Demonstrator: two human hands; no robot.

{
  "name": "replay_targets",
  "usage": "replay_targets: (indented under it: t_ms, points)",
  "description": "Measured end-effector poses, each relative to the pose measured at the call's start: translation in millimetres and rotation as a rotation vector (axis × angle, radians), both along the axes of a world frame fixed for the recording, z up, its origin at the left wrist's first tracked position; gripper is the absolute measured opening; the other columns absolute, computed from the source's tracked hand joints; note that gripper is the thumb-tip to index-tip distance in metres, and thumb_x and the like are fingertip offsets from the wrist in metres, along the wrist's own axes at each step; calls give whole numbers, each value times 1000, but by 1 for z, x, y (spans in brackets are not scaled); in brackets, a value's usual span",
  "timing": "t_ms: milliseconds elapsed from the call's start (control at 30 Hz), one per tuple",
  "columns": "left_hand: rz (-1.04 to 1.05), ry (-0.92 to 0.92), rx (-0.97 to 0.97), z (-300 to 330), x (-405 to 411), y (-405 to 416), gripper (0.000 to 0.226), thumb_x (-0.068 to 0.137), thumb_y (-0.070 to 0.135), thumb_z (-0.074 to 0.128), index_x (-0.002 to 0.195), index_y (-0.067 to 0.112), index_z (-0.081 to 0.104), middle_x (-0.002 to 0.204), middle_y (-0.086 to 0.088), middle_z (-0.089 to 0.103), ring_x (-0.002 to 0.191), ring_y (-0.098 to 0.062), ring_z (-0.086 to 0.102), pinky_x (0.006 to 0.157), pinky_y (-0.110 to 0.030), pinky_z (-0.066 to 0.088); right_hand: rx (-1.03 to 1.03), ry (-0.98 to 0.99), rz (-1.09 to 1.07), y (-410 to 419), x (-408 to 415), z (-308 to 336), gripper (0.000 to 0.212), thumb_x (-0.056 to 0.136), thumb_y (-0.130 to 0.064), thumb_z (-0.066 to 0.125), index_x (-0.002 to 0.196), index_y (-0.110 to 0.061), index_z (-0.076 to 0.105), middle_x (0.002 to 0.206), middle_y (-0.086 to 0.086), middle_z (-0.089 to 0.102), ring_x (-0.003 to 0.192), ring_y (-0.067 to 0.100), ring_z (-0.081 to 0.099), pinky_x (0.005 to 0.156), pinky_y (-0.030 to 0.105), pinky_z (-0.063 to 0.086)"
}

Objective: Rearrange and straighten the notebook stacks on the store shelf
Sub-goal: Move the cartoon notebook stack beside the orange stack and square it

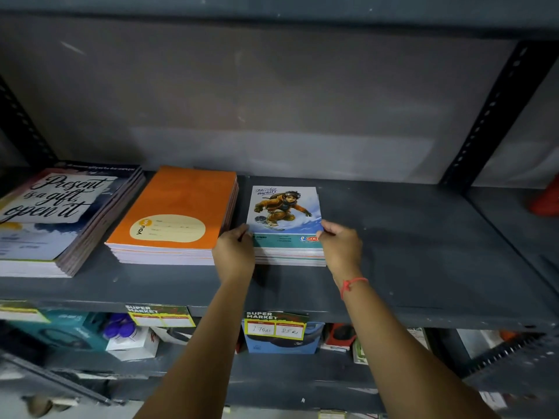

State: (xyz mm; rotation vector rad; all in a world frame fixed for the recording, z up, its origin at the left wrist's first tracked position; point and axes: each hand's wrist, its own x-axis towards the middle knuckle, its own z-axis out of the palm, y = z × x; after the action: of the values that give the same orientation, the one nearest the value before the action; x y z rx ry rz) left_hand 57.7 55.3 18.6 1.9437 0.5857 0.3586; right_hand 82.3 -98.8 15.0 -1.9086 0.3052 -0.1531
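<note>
Three notebook stacks lie on the dark grey shelf (423, 252). A small stack topped by a snowboarder cover (284, 210) sits in the middle. My left hand (234, 252) grips its front left corner and my right hand (341, 246) grips its front right corner, thumbs on the top cover. Just left of it, almost touching, lies a taller orange stack (178, 210). At the far left is a wider stack with a "Present is a gift, open it" cover (57, 213), its lower books fanned out to the right.
Bare shelf stretches to the right of the snowboarder stack. A perforated upright post (496, 113) stands at the back right, with a red object (547, 201) beyond it. Price tags (276, 326) hang on the shelf's front edge; the lower shelf holds boxed goods.
</note>
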Motion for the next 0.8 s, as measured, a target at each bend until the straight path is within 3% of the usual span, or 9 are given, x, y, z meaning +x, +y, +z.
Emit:
replay_targets:
  t_ms: [67,167,233,333,467,567,700,800]
  points:
    - [-27,-51,-104,-2,-10,-2,36,93,19,50,128,11,56,130,-10,60,95,-13,48,80,-23,42,52,-1,81,-3,-4,-5,43,87,-14,60,129,-10,54,121,7,66,97,19,64,79,28,57]
    - [-87,-89,-206,-13,-23,-3,45,90,18,56,134,12,48,131,-10,58,99,-13,50,90,-28,46,117,-7,212,-5,-21,-11,55,85,-13,62,137,-14,44,112,-4,64,100,12,61,74,8,53]
    - [-88,-86,-263,-18,-25,-2,46,89,15,58,134,15,48,130,-9,59,100,-14,53,93,-31,48,120,-8,241,-5,-31,-16,61,86,-12,62,141,-18,37,109,-6,61,103,11,58,81,11,50]
    - [-78,-117,-341,-19,-23,-1,43,89,9,56,132,14,51,134,-3,56,104,-11,51,91,-23,44,111,-23,215,-4,-33,-18,64,87,-13,61,143,-18,31,112,-5,58,105,12,56,86,20,48]
    - [-76,-128,-356,-21,-22,-1,40,91,6,52,130,15,53,126,1,56,99,-8,50,81,-15,43,124,-33,188,-4,-33,-21,60,87,-9,60,141,-16,37,114,-4,59,103,11,56,88,21,47]
    - [-62,-132,-340,-23,-21,0,38,91,7,52,129,15,54,129,-1,57,99,-9,50,84,-18,42,162,-47,156,-4,-32,-24,55,86,-7,60,138,-15,43,116,-2,62,105,13,58,91,23,48]
    - [-48,-142,-282,-25,-22,-2,38,91,8,52,128,15,55,129,-4,59,95,-10,52,70,-8,42,193,-65,137,-3,-30,-27,50,86,-5,61,133,-14,49,113,-1,64,104,15,62,89,24,52]
    - [-66,-126,-240,-24,-24,-3,41,91,7,51,131,17,52,131,-5,57,97,-10,50,78,-14,43,208,-82,129,-4,-31,-27,48,85,-4,61,131,-12,52,109,-2,64,102,15,62,88,25,52]
